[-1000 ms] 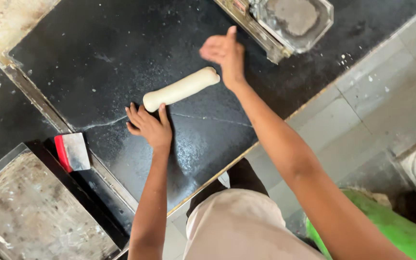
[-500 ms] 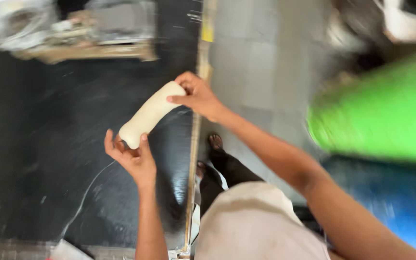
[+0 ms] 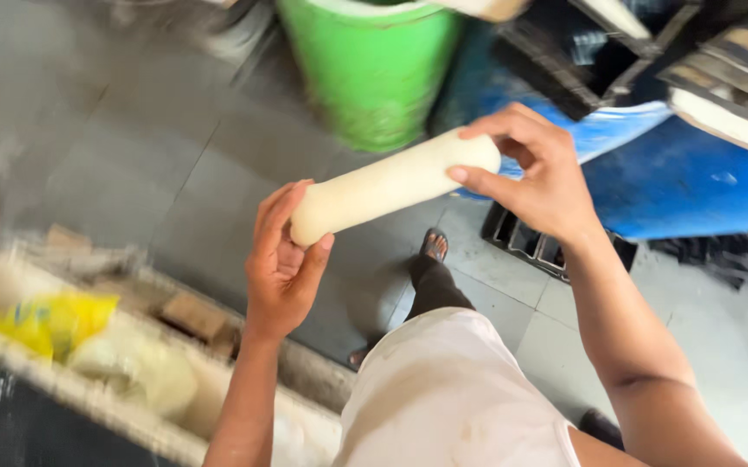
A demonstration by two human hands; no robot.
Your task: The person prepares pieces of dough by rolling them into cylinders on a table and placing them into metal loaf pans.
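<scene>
Head camera looks down on a long pale roll of dough (image 3: 394,184) carried in the air between two bare hands, clear of any surface. To carry it well, I judge that each end wants steady support with light pressure only, so the soft roll neither sags in the middle nor takes finger dents; keeping it near level would help.

On the left hand (image 3: 281,264), the fingers (image 3: 272,214) are curled loosely around the lower end of the roll, thumb on the near side and the other fingers behind, closed on the dough rather than spread. On the right hand (image 3: 540,177), the fingers wrap over the upper end from above, the thumb (image 3: 476,180) pressed under it, so that hand too is clamped on the dough.

The roll runs from about eight o'clock up to two o'clock across the middle of the view. At twelve o'clock stands a green bucket (image 3: 372,69) on the grey tiled floor (image 3: 115,164). At two to three o'clock lies a blue sheet (image 3: 694,182) under dark crates (image 3: 599,60). At eight o'clock a pale trough (image 3: 80,380) holds a yellow bag (image 3: 54,320). At six o'clock is the person's white apron (image 3: 452,398), with a sandalled foot (image 3: 433,246) just above it.
</scene>
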